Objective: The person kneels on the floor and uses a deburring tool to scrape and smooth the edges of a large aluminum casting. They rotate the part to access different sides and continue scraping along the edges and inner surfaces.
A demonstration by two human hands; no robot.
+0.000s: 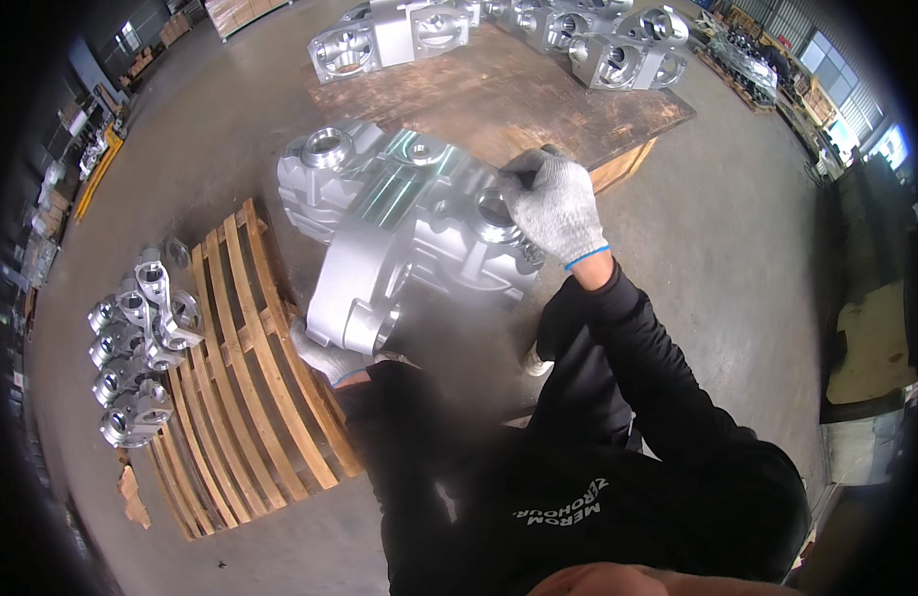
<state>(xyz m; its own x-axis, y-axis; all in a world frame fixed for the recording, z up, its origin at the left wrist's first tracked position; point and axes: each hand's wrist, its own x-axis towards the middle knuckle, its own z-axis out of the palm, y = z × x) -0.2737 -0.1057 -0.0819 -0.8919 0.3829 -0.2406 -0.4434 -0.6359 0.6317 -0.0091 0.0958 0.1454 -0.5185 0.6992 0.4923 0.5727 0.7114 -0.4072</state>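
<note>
A large silver metal casting (365, 253) with machined round bores is in front of me, seemingly off the floor, with its narrower arm pointing down toward me. My right hand (558, 204), in a grey knit glove with a blue cuff, has its fingers curled at the rim of the right-hand bore. On the near side, my left hand (322, 356), also gloved, grips the casting from below its lower end. The casting hides most of the left fingers.
Ahead stands a low brown wooden platform (429, 109) bearing several similar castings (618, 60). A slatted wooden pallet (245, 387) lies at left, with smaller silver castings (136, 363) at its left edge. Dark machinery (866, 288) is at far right.
</note>
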